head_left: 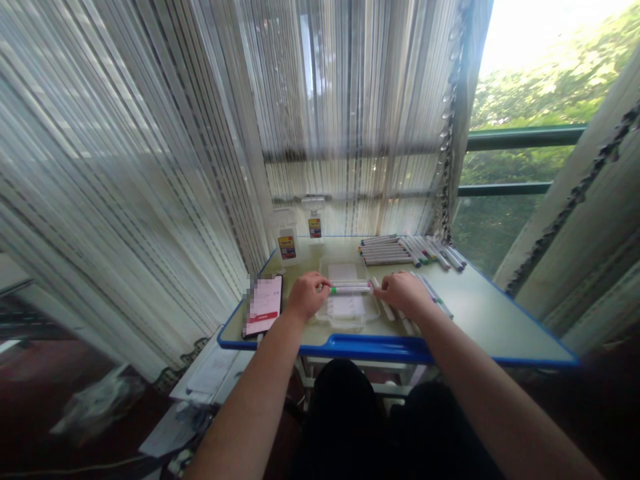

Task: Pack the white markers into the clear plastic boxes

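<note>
My left hand (307,295) and right hand (403,295) curl narrowly inward, fingertips holding both ends of a slim white green-banded marker (350,290), which lies between them, just above a clear plastic tray (369,316). Beyond that tray lies a row of white markers (387,251) — and left of it, a black smartphone (263,305).

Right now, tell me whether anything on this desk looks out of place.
Yes: loose white markers lie slanted beside the clear plastic tray, under the right hand, unlike the neat rows of markers at the desk's back. Loose papers also sit below the desk's left side.
</note>
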